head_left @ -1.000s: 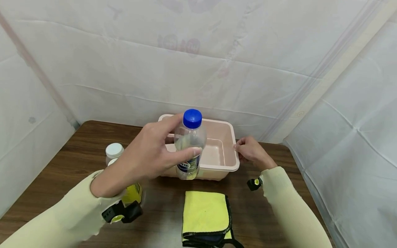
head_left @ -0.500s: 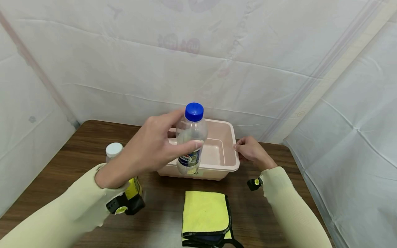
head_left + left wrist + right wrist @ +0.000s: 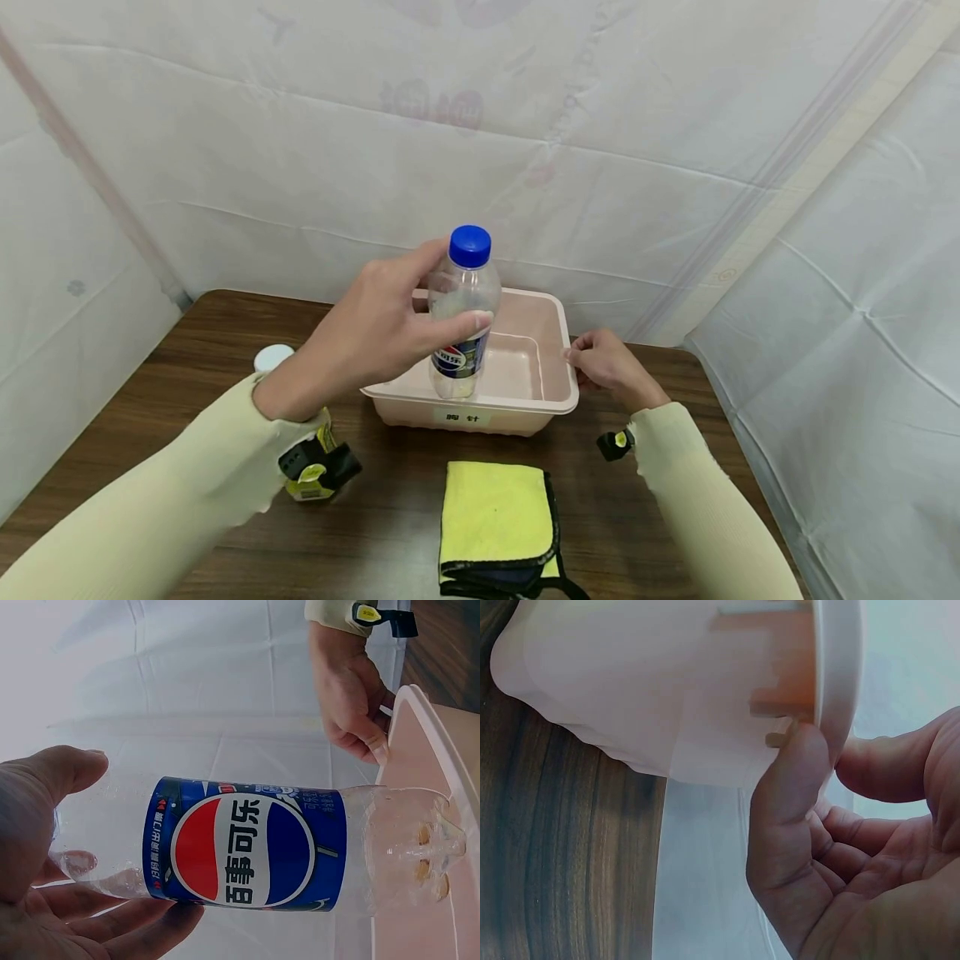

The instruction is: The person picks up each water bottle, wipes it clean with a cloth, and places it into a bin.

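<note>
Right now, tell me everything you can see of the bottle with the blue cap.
The bottle is clear and looks like plastic, with a blue cap on. Its blue label carries a red, white and blue round logo with Chinese characters. I see no liquid inside. It stands roughly upright in the left hand's grip, thumb on one side, fingers around the other. Its lower end is at the pink tub; whether they touch, I can't tell.

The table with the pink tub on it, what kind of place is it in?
Probably a little screened-off booth for filming hand work, though I can't be sure. White sheeting rises behind and on both sides of the wood-grain table, and small cameras are worn at both wrists.
</note>
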`<state>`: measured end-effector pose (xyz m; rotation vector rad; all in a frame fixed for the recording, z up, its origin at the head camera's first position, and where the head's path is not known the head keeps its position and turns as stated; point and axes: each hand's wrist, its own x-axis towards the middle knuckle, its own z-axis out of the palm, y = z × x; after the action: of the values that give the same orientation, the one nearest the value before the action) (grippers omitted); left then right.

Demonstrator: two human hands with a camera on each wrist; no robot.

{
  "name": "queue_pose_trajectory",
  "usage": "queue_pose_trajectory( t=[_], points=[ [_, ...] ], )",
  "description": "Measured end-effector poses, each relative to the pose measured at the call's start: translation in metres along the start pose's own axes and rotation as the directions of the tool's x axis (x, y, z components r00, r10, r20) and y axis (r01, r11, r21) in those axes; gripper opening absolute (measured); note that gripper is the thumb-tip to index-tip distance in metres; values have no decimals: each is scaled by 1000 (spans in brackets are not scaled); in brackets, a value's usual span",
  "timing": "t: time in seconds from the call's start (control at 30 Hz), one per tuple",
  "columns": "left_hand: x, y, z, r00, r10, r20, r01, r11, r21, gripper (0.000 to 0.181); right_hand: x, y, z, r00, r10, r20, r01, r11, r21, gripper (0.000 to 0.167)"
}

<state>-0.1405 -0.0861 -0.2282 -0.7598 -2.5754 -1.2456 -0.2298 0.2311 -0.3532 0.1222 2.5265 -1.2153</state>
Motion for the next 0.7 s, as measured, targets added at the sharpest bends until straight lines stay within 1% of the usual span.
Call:
queue_pose_trajectory(
  t=[0.13,0.43,0.57,0.7],
  points=[
    [3,-2,1,1000,-24,3,25,1000,-4,43,-1,-1,0,1000,-3,-1,3,1000,-11,27],
    [10,-6,0,999,-42,-3,42,999,8,46,-2,-1,1,1000,-12,1,12,1000,-19,27],
    [13,-7,-1,998,-67,-2,67,998,8,49,-1,-1,1,1000,-10,0,10,1000,-15,27],
    [16,-7,-1,997,-80,0,80,997,22,54,-1,-1,2,1000,-8,-3,8,1000,-12,28]
  ],
)
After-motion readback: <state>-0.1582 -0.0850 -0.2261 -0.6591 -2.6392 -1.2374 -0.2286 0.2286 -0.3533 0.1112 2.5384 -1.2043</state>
